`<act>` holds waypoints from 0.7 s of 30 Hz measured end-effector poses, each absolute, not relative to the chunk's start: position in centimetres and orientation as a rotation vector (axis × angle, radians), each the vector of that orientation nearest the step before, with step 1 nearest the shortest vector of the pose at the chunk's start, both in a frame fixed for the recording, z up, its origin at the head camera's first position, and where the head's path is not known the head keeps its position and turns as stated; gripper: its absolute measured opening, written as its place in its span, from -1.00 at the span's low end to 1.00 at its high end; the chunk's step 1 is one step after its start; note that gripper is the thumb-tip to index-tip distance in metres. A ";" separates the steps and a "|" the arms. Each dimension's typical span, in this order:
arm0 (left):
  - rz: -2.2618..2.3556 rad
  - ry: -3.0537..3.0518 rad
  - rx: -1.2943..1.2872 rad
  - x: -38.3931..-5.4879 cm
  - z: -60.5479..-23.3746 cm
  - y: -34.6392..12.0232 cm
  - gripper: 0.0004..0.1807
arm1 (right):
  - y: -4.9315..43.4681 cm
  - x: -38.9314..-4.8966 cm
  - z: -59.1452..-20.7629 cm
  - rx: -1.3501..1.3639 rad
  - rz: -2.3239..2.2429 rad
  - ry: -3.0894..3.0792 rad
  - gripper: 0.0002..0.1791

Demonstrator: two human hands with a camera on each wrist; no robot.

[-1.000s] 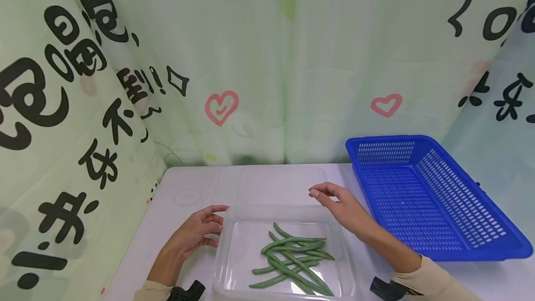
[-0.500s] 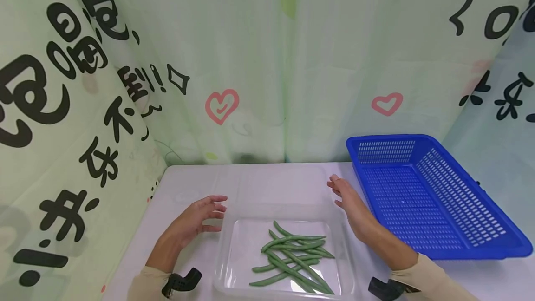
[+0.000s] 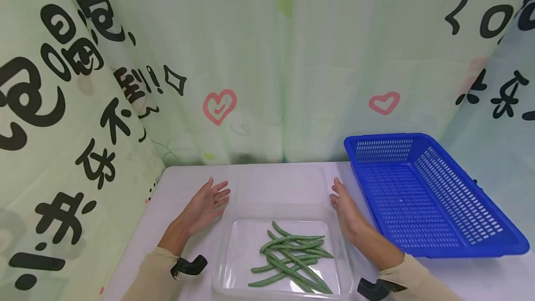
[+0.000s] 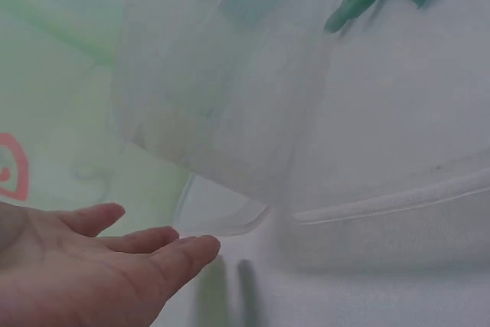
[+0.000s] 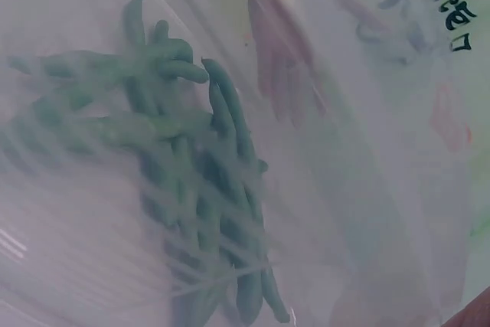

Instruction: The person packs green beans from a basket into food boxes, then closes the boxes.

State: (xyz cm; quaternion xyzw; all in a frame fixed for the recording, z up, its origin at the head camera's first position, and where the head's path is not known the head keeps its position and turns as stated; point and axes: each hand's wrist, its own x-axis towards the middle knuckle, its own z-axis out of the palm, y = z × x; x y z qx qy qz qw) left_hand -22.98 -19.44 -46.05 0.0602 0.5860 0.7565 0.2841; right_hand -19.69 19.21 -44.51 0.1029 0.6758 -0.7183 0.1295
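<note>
Several green beans (image 3: 292,257) lie crossed in a loose pile inside a clear plastic box (image 3: 221,264), nearest the person. Beyond the box's far left corner, my left hand (image 3: 205,207) is held with its fingers extended and the palm turned inward. In the left wrist view, that hand (image 4: 107,273) is apart from the box wall (image 4: 222,97) and holds nothing. By the far right corner, my right hand (image 3: 349,210) has its fingers extended, with nothing in it; whether it touches the box cannot be told. The right wrist view shows the beans (image 5: 207,166) through the cloudy wall.
A blue perforated basket (image 3: 407,208) stands on the right of the white table (image 3: 184,180). A faint clear flat piece (image 3: 276,185), perhaps a lid, lies behind the box. Printed curtains (image 3: 259,59) enclose the table at the back and sides.
My right hand has opened from a loose pinch and drawn back toward the box's right side. The left hand has risen slightly and turned its palm inward. Beans, box and basket stay put.
</note>
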 end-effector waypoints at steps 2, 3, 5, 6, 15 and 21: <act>2.031 1.518 0.168 -23.1 -46.5 -19.3 -0.09 | 19.2 -19.8 -44.7 0.317 -2.084 1.971 -0.04; 2.031 1.500 0.169 -23.2 -46.6 -19.3 -0.08 | 19.2 -19.8 -44.8 0.324 -2.082 1.973 -0.03; 2.024 1.471 0.178 -23.2 -46.9 -19.2 -0.07 | 19.1 -19.7 -44.9 0.331 -2.082 1.972 -0.02; 2.022 1.460 0.183 -23.2 -47.0 -19.1 -0.06 | 19.1 -19.7 -44.8 0.332 -2.086 1.971 -0.01; 2.006 1.509 0.142 -23.6 -47.2 -19.1 0.04 | 19.3 -19.6 -44.8 0.345 -2.119 1.943 0.03; 2.019 1.542 0.115 -23.6 -46.4 -19.3 0.07 | 19.5 -19.7 -44.4 0.267 -2.204 1.944 -0.03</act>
